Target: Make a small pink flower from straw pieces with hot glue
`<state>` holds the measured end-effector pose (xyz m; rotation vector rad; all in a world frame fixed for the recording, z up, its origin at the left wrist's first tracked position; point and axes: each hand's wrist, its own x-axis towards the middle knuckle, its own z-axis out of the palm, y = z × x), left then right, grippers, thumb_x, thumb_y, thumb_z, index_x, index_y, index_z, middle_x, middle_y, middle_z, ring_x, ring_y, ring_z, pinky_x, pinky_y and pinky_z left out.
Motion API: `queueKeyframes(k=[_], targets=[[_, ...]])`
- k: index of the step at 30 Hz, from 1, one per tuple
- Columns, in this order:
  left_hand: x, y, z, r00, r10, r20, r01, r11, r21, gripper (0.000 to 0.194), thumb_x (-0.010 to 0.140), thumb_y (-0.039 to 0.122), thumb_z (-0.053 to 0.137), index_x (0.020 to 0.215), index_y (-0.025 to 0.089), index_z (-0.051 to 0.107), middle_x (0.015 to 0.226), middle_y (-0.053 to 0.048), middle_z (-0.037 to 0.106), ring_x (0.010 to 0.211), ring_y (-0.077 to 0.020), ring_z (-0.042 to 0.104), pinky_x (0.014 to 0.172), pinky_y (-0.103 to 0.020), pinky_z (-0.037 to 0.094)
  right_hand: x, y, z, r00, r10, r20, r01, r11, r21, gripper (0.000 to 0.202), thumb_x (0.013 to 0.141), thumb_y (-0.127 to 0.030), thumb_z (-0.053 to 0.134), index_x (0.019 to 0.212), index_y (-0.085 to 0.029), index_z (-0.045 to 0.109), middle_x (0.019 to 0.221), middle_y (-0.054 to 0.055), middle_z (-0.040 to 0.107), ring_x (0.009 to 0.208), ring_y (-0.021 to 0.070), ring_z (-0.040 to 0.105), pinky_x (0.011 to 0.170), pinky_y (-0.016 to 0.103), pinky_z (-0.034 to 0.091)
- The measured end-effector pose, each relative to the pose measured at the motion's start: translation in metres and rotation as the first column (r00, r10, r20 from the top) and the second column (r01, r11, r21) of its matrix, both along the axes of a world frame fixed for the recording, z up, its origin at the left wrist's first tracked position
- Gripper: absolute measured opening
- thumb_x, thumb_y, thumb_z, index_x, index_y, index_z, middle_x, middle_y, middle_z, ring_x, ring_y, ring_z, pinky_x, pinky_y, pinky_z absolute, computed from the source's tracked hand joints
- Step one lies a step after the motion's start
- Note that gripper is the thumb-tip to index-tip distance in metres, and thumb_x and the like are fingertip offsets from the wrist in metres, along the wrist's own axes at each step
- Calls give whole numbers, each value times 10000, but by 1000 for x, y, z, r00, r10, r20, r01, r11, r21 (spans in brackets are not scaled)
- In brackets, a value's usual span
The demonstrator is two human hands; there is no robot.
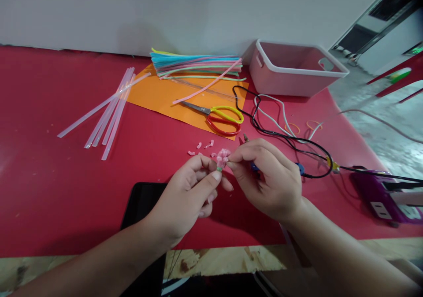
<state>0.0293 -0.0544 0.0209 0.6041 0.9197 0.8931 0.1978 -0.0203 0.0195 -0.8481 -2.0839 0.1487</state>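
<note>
Pinched between the thumb and fingers of my left hand (pixel 194 187) is a small pink fuzzy flower (pixel 223 157) with a green base. My right hand (pixel 269 173) closes its thumb and forefinger on the flower's right side. Several small pink clippings (pixel 199 146) lie on the red table just beyond the flower. Under my right hand is a blue tool (pixel 299 169) with a pointed tip; most of it is hidden. Scissors (pixel 224 120) with yellow and red handles rest farther back, their blades pointing left.
Several pipe cleaners (pixel 198 63) lie bundled on an orange sheet (pixel 145 93) by the wall. Translucent sticks (pixel 110 107) are at left, a pink basket (pixel 284 80) at back right. Black cord (pixel 280 134) runs to a purple power strip (pixel 380 195). A black flat device (pixel 142 200) sits near my left wrist.
</note>
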Motion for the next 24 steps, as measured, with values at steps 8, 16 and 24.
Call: queueKeyframes(k=[8,16,24], targets=[[1,-2,3,999,44,-10,-44,999,-3,111,891,217,595,858,197,492,710,41,616,456,-21,408,346,-68,313,-1,-1,6,999,28,-37,-28,1000,2,155,828,-20,586,898,-145,647,810,63,692,770,141,640,705,288,551],[4,-7,8,996,58,-62,-51,992,113,186,851,254,661,844,186,487,684,38,625,498,-73,564,452,-197,540,1,-7,13,994,29,-104,-25,999,38,235,784,-76,687,1004,-152,653,868,78,717,811,167,658,730,309,581],[3,-6,10,986,51,-161,-23,984,174,164,862,250,646,830,186,499,682,31,630,523,-77,588,512,-198,550,1,-6,11,997,19,-79,-11,995,103,236,767,-119,742,975,-193,658,838,63,705,764,172,660,663,314,576]])
